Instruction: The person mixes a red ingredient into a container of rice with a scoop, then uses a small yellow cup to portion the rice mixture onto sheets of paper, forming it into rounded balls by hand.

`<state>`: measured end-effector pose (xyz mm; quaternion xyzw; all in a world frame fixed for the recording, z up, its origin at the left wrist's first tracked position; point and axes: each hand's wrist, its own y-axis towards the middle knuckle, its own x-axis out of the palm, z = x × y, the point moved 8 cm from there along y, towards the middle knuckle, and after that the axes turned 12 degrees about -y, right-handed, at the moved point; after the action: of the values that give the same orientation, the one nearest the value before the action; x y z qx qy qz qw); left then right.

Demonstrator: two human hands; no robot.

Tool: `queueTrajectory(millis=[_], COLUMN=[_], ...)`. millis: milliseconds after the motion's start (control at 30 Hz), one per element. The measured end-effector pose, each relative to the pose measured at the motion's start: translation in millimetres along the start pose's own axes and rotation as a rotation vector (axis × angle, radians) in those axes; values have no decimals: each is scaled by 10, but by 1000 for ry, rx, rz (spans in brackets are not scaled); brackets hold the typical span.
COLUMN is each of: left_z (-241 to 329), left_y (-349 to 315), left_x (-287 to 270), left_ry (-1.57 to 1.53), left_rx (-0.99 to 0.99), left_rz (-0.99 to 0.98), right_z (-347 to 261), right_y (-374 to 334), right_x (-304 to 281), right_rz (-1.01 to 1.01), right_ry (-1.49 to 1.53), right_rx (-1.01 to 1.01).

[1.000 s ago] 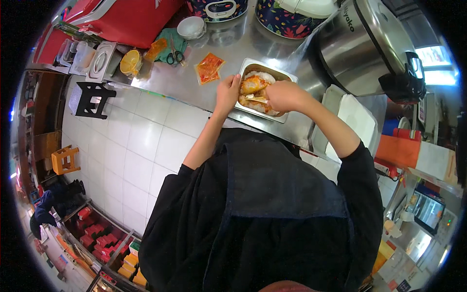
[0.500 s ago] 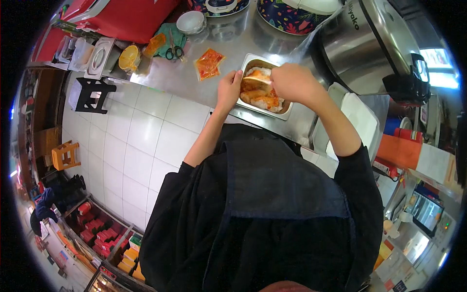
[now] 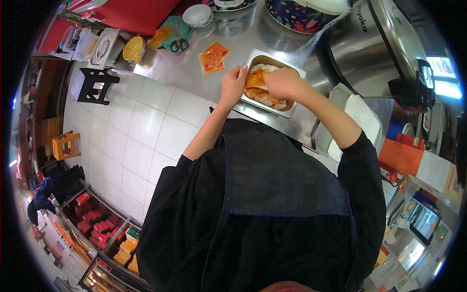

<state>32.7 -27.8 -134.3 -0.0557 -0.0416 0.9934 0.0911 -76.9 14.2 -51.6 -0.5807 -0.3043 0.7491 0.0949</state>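
Note:
A deep rectangular metal pan sits near the counter's front edge with white rice inside, streaked with orange-red sauce. My left hand grips the pan's left rim, thumb on top. Over the pan's right half, my right hand is closed around a pale, spoon-like utensil. Its fingers hide most of the utensil and part of the rice. Left of the pan lies a flat clear sachet of orange-red food.
A large steel rice cooker stands at right, beside a pale tray. Scissors, a green cloth, white bowls and a yellow tub lie at back left. A black stool stands on the tiled floor.
My right hand has dipped lower into the pan, and the utensil's pale edge is now mostly hidden. The sauce has spread differently over the rice. My left hand still holds the rim.

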Motion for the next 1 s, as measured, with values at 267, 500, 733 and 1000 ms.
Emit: queueTrajectory(millis=[267, 500, 733, 1000], left_z=[-118, -21, -91, 22], left_y=[19, -9, -2, -37], left_x=[-7, -28, 41, 22], left_ry=[-47, -60, -108, -65], left_rx=[-38, -19, -44, -36], left_rz=[-8, 23, 20, 24], right_z=[230, 13, 10, 391], right_y=[-48, -37, -24, 30], right_x=[-323, 25, 3, -295], right_rz=[56, -38, 30, 65], right_ry=[4, 21, 34, 19], right_rx=[62, -58, 26, 104])
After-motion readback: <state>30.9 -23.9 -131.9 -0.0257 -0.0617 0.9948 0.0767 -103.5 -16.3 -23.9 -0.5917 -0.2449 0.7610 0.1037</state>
